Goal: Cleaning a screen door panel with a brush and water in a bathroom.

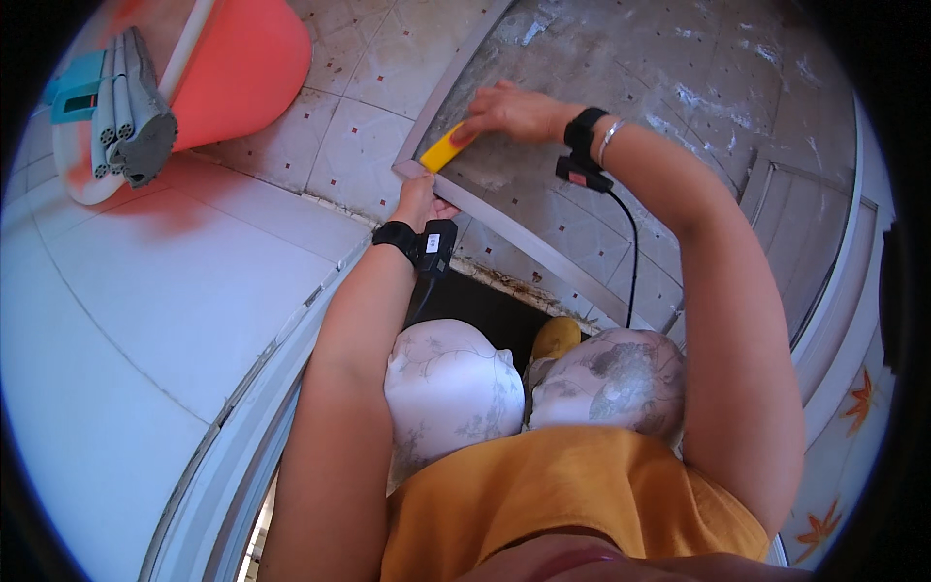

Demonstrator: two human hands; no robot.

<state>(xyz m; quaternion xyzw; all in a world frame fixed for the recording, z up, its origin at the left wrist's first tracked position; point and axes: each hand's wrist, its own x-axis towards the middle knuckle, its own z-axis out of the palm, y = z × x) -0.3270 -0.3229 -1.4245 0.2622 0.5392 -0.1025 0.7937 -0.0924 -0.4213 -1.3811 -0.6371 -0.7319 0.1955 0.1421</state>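
A glass panel (621,126) in a pale metal frame (553,250) leans in front of me, with white foamy streaks across its see-through surface. My left hand (417,199) is closed around the frame's near-left corner; some of its fingers show behind the edge. In my right hand (514,110) is a yellow sponge-like block (442,149), pinched at its upper end. The block's lower end lies at the glass beside the same corner, just above my left hand. Black wristbands with small boxes and cables sit on both wrists.
A coral-red dustpan (257,73) stands at the upper left, beside a grey-and-teal tool with ribbed tubes (136,116). White tiled floor (126,301) spreads at the left, edged by a metal door track (228,427). My knees (456,383) are bent close to the panel.
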